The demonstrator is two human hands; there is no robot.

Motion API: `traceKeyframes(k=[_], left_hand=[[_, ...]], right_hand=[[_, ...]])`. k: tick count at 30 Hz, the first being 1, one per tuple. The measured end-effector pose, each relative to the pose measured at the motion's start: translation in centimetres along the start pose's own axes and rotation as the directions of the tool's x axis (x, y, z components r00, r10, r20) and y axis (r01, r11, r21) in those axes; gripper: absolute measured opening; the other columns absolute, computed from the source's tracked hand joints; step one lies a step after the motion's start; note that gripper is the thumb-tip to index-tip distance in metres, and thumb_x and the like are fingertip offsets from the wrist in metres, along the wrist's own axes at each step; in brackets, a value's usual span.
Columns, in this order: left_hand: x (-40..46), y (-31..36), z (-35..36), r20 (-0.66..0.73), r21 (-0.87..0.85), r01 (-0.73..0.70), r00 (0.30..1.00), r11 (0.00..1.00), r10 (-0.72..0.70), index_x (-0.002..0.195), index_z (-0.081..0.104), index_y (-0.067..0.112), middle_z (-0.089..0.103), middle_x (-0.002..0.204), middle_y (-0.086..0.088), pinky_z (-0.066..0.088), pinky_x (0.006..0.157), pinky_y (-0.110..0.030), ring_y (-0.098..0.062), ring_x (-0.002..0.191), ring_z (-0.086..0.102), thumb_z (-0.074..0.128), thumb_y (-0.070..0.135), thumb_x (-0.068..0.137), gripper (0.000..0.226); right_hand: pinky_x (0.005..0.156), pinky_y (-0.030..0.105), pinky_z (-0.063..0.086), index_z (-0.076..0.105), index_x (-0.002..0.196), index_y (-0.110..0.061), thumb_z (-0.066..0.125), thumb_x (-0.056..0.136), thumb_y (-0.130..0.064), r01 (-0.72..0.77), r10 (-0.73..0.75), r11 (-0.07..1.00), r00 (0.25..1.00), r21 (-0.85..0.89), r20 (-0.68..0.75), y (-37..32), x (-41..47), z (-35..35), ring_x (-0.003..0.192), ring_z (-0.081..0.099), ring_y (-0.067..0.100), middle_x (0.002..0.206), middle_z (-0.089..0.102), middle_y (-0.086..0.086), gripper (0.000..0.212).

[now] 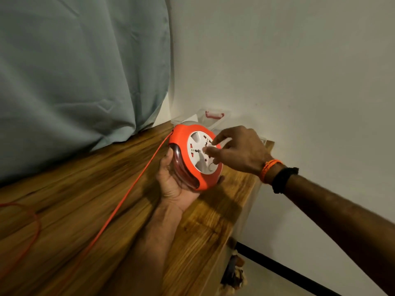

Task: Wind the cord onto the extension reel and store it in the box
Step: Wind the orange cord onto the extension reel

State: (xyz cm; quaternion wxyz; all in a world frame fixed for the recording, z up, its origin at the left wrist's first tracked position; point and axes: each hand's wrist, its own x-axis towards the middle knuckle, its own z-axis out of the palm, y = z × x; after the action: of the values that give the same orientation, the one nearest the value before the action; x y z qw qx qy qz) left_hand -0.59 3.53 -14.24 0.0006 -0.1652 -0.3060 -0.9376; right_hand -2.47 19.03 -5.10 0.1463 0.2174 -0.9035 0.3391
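An orange extension reel (181, 135) with a white socket face is held up over the wooden table (74, 189). My left hand (172, 184) cups it from below and the left. My right hand (237, 150) rests its fingertips on the white centre disc. The orange cord (128, 189) runs taut from the reel's left side down across the table toward the lower left, where a loose loop lies. A clear plastic box (213, 117) with a red latch stands behind the reel in the corner, partly hidden by it.
A grey-blue curtain (74, 71) hangs along the table's far edge. A white wall (299, 71) borders the right side. The table's right edge drops to the floor, where a small cluttered object (234, 272) lies near a black skirting line.
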Motion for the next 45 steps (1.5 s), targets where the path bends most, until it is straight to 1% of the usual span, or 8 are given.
traceKeyframes(k=[6, 15, 20, 22, 24, 30, 36, 45], left_hand=[[0.1, -0.2, -0.1, -0.006, -0.015, 0.004, 1.000, 1.000, -0.004, 0.145, 0.044, 0.013, 0.044, 0.147, -0.021, 0.032, 0.109, -0.062, -0.042, 0.134, 0.042, 0.073, 0.048, 0.069, 0.089], [0.2, -0.3, 0.1, 0.030, -0.031, 0.012, 0.999, 0.999, -0.011, 0.145, 0.043, 0.010, 0.042, 0.147, -0.023, 0.030, 0.110, -0.061, -0.043, 0.134, 0.041, 0.076, 0.048, 0.066, 0.094], [0.0, -0.4, 0.5, 0.066, -0.046, 0.023, 0.998, 0.999, -0.020, 0.130, 0.062, 0.012, 0.062, 0.129, -0.018, 0.049, 0.092, -0.056, -0.037, 0.117, 0.060, 0.080, 0.045, 0.063, 0.077], [0.0, -0.6, 0.7, 0.067, -0.049, 0.014, 0.998, 0.999, -0.011, 0.125, 0.066, 0.011, 0.066, 0.123, -0.017, 0.051, 0.092, -0.053, -0.036, 0.113, 0.062, 0.080, 0.043, 0.063, 0.071], [-0.1, -0.6, 0.8, 0.066, -0.046, 0.000, 0.998, 0.999, 0.003, 0.122, 0.067, 0.010, 0.068, 0.121, -0.016, 0.050, 0.095, -0.051, -0.035, 0.112, 0.063, 0.080, 0.043, 0.063, 0.069], [0.0, -0.5, 0.5, 0.092, -0.058, 0.019, 0.996, 0.998, -0.014, 0.129, 0.063, 0.012, 0.064, 0.127, -0.018, 0.050, 0.089, -0.055, -0.037, 0.114, 0.062, 0.077, 0.045, 0.067, 0.072], [-0.1, -0.2, 0.2, 0.074, -0.049, 0.030, 0.997, 0.998, -0.027, 0.129, 0.063, 0.016, 0.065, 0.127, -0.016, 0.050, 0.086, -0.057, -0.037, 0.115, 0.062, 0.073, 0.047, 0.070, 0.067], [-0.1, -0.3, 0.2, 0.077, -0.039, 0.048, 0.996, 0.998, -0.045, 0.140, 0.052, 0.014, 0.059, 0.134, -0.020, 0.047, 0.090, -0.058, -0.040, 0.123, 0.055, 0.068, 0.048, 0.076, 0.074]], right_hand=[[0.074, 0.033, 0.056, 0.055, 0.131, -0.034, 0.063, 0.080, -0.062, 0.406, -0.404, 0.835, 0.911, -0.372, 0.085, 0.5, -0.4, -0.3, 0.087, 0.070, 0.022, 0.090, 0.078, -0.005, 0.059], [0.068, 0.036, 0.055, 0.054, 0.135, -0.033, 0.062, 0.076, -0.059, 0.486, -0.513, 0.762, 0.856, -0.427, 0.059, 1.2, 0.7, 1.1, 0.079, 0.069, 0.030, 0.082, 0.076, 0.004, 0.065], [0.051, 0.023, 0.046, 0.075, 0.086, -0.012, 0.072, 0.071, -0.054, -0.074, 0.085, 0.989, 0.993, 0.128, -0.084, -0.2, 0.1, 2.7, 0.062, 0.064, 0.022, 0.075, 0.075, 0.008, 0.045], [0.037, 0.016, 0.028, 0.061, 0.072, -0.007, 0.071, 0.079, -0.044, -0.453, 0.441, 0.689, 0.881, 0.565, 0.169, -0.7, 0.3, 3.0, 0.042, 0.055, 0.022, 0.059, 0.063, 0.012, 0.039], [0.034, 0.011, 0.021, 0.058, 0.084, -0.008, 0.072, 0.082, -0.035, -0.553, 0.491, 0.505, 0.815, 0.663, 0.306, -0.8, 0.4, 2.7, 0.032, 0.057, 0.018, 0.048, 0.057, 0.009, 0.030], [0.038, 0.014, 0.019, 0.057, 0.098, -0.010, 0.061, 0.089, -0.038, -0.563, 0.422, 0.653, 0.826, 0.507, 0.375, -0.3, 0.5, 1.5, 0.034, 0.034, 0.011, 0.073, 0.069, 0.016, 0.030], [0.046, 0.017, 0.048, 0.076, 0.085, -0.015, 0.068, 0.082, -0.049, -0.160, 0.154, 0.979, 0.987, 0.126, 0.054, 0.1, 0.1, 0.1, 0.051, 0.064, 0.005, 0.071, 0.078, -0.004, 0.036], [0.073, 0.022, 0.050, 0.057, 0.131, -0.038, 0.070, 0.077, -0.056, 0.341, -0.335, 0.905, 0.940, -0.255, 0.066, 0.3, -0.6, -0.5, 0.058, 0.055, 0.000, 0.089, 0.079, -0.004, 0.058]])
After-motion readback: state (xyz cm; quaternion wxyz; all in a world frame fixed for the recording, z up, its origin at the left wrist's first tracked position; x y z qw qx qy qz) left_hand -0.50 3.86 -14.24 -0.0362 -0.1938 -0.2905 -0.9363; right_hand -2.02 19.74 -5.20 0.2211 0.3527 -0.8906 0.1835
